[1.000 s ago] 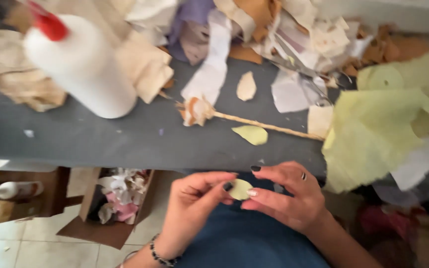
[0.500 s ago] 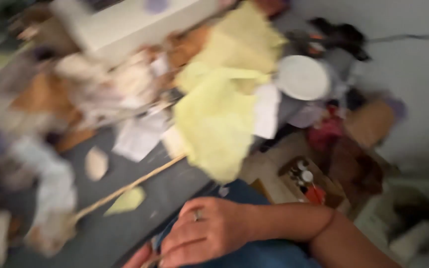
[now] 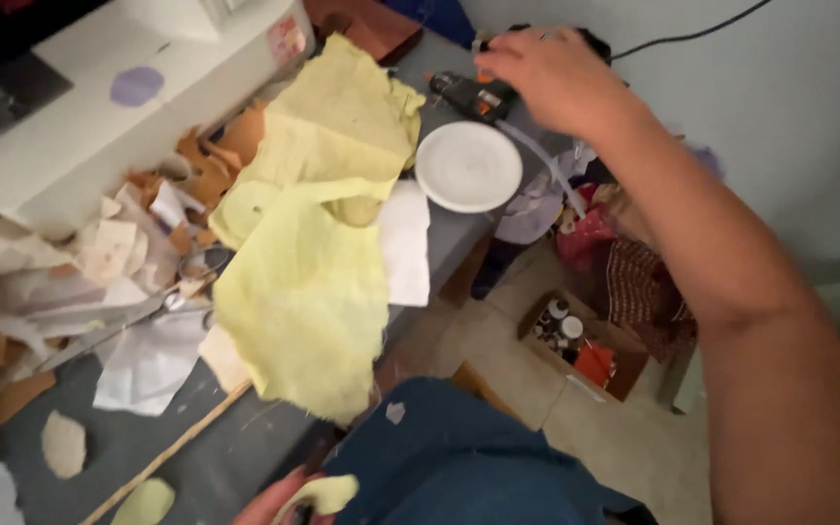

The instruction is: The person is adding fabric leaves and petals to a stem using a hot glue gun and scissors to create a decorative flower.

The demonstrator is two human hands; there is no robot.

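Grey desk (image 3: 245,457) runs along a pale wall, heaped with paper scraps, with tiled floor below.

Right hand (image 3: 546,73) is stretched out to the far end of the desk, palm down over a black and orange hot-glue gun (image 3: 469,95) lying there. Its fingers are curved down over the tool's rear part; whether they have closed on it I cannot tell. A black cord runs off along the wall behind.

Left hand (image 3: 279,501) sits low at the frame's bottom edge, over the lap in blue cloth (image 3: 469,457). Its fingertips pinch a small pale yellow paper petal (image 3: 328,493), held off the desk.

Around them: a round white plate (image 3: 469,165) just beside the glue gun; a large crumpled sheet of pale yellow crepe paper (image 3: 313,262) draped over the desk edge; white paper pieces under it; a thin wooden stick (image 3: 162,452) lying diagonally on the grey surface; loose cut petals, one cream (image 3: 63,442), one yellow-green (image 3: 143,503), near the stick. White machine body (image 3: 99,107) at upper left. An open cardboard box of small jars (image 3: 576,340) stands on the floor.

Judgement: the step in hand looks like fetching the glue gun while the petal waits in the other hand. Next move calls for a firm close on the gun's handle and watching the trailing cord and hot tip near the plate and paper.
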